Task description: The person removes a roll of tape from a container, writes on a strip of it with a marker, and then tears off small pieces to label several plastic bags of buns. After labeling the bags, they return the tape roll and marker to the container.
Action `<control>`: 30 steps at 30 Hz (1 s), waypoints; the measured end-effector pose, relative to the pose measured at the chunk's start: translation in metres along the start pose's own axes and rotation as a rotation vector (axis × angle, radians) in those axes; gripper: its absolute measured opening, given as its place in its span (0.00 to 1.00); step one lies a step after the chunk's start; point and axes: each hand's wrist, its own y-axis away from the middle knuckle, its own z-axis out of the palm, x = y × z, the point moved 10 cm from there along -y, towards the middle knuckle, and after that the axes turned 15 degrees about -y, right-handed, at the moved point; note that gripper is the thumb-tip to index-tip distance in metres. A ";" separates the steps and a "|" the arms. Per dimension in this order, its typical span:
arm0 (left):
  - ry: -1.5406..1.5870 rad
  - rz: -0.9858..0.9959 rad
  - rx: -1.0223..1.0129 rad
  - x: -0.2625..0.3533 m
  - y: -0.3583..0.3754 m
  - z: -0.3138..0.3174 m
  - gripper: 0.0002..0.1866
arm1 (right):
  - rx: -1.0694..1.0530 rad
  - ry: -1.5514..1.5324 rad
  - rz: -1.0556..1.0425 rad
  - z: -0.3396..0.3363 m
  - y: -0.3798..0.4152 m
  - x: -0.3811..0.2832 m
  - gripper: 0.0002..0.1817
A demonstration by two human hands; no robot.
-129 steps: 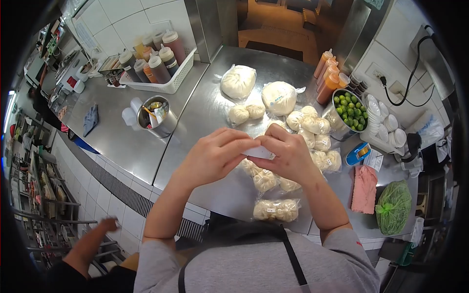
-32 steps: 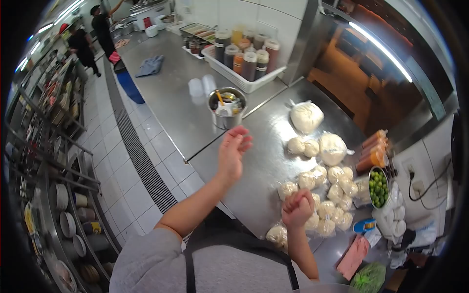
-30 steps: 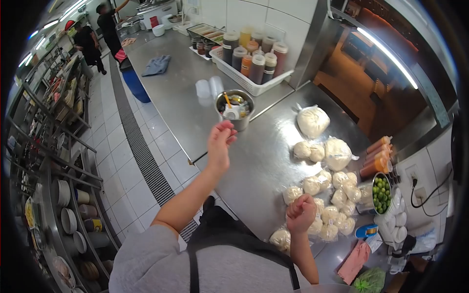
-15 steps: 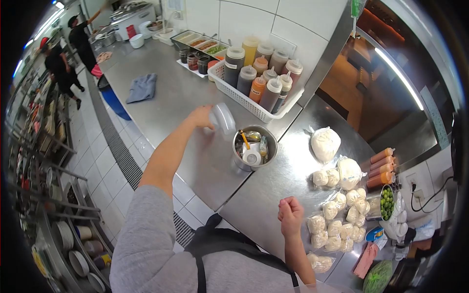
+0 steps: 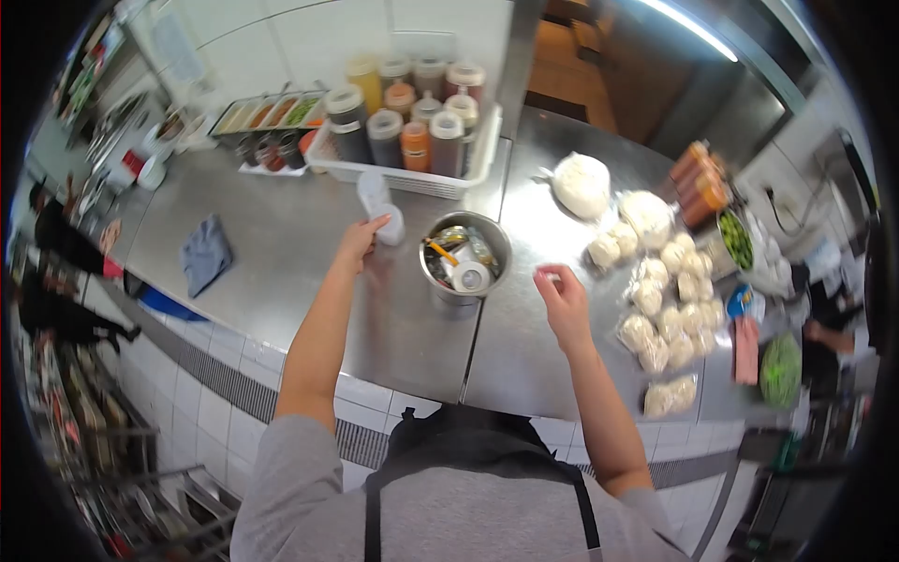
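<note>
My left hand (image 5: 363,240) grips a clear plastic container (image 5: 381,211) above the steel counter, just in front of the white basket. Its fingers are pressed on the container's near edge. To the right of it stands a round metal pot (image 5: 501,267) holding a white roll (image 5: 470,275), an orange-yellow stick and small wrapped items. My right hand (image 5: 562,292) is raised over the counter right of the pot, fingers curled loosely and apart, with nothing visible in them. Bagged pale dough balls (image 5: 681,320) lie right of that hand.
Sauce bottles (image 5: 415,145) fill a white basket (image 5: 393,180) by the wall. A blue cloth (image 5: 205,255) lies at left, near topping trays (image 5: 272,114). At right are orange bottles (image 5: 700,187), a pot of green produce (image 5: 735,240) and a green bag (image 5: 780,372). People (image 5: 66,244) stand far left.
The view has turned right. My left hand still holds the container, now nearer the basket's front edge. My right hand has loosened from a closed fist and reaches further forward.
</note>
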 end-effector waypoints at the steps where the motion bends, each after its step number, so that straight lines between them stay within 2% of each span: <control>1: -0.005 0.051 0.101 -0.005 -0.009 -0.009 0.38 | 0.041 -0.032 0.093 -0.002 -0.007 0.010 0.12; 2: -0.001 0.104 0.200 -0.009 -0.012 -0.016 0.41 | 0.087 -0.033 0.089 -0.007 -0.011 0.009 0.12; 4: -0.118 0.263 0.520 0.005 0.024 -0.036 0.42 | 0.039 -0.138 0.182 -0.004 -0.014 0.017 0.15; 6: 0.121 0.276 0.221 0.020 0.074 0.005 0.41 | -0.007 0.017 0.257 0.001 -0.012 0.026 0.21; 7: 0.239 0.179 0.087 0.016 0.091 0.034 0.38 | -0.008 -0.007 0.194 0.012 -0.012 0.028 0.27; 8: 0.348 0.076 -0.056 0.008 0.103 0.065 0.35 | -0.037 0.160 0.110 0.021 -0.022 0.048 0.33; 9: 0.332 0.083 -0.107 0.005 0.108 0.083 0.35 | -0.006 0.263 0.150 0.030 -0.022 0.052 0.39; 11: 0.291 -0.001 -0.216 -0.002 0.110 0.114 0.35 | -0.115 0.082 0.383 0.054 -0.013 0.065 0.38; 13: 0.248 0.079 -0.229 -0.004 0.112 0.124 0.34 | -0.115 -0.150 0.403 0.063 -0.006 0.083 0.32; 14: 0.229 0.137 -0.208 0.007 0.118 0.126 0.34 | -0.105 -0.021 0.254 0.051 0.011 0.036 0.29; 15: 0.184 0.137 -0.238 0.011 0.126 0.133 0.34 | -0.047 0.025 0.141 0.031 0.016 0.051 0.29; 16: 0.134 0.255 -0.308 0.038 0.160 0.144 0.34 | 0.012 0.069 0.043 0.013 0.028 0.069 0.30; 17: 0.084 0.351 -0.380 0.053 0.191 0.154 0.33 | 0.041 0.049 0.146 -0.016 0.054 0.053 0.29; 18: 0.114 0.382 -0.533 0.058 0.210 0.171 0.33 | 0.102 0.166 0.232 -0.050 0.083 0.034 0.18; 19: 0.148 0.406 -0.683 0.064 0.224 0.190 0.32 | 0.206 0.265 0.204 -0.088 0.115 0.032 0.17; 20: 0.050 0.472 -0.669 0.069 0.228 0.202 0.31 | 0.240 0.214 0.457 -0.117 0.156 0.013 0.17; 21: -0.046 0.551 -0.659 0.077 0.231 0.215 0.30 | 0.317 0.308 0.458 -0.152 0.196 0.008 0.17; 22: -0.106 0.569 -0.678 0.082 0.231 0.229 0.27 | 0.376 0.258 0.322 -0.177 0.228 -0.011 0.15; 25: -0.215 0.604 -0.789 0.101 0.246 0.273 0.23 | 0.599 0.209 0.190 -0.221 0.328 -0.031 0.19; 28: -0.285 0.655 -0.903 0.106 0.266 0.311 0.21 | 0.657 0.322 0.341 -0.235 0.390 0.019 0.20; 29: -0.300 0.682 -0.923 0.107 0.273 0.323 0.20 | 0.615 0.175 0.451 -0.230 0.400 0.055 0.22; 30: -0.316 0.677 -0.938 0.105 0.278 0.332 0.21 | 0.554 0.159 0.607 -0.221 0.402 0.089 0.23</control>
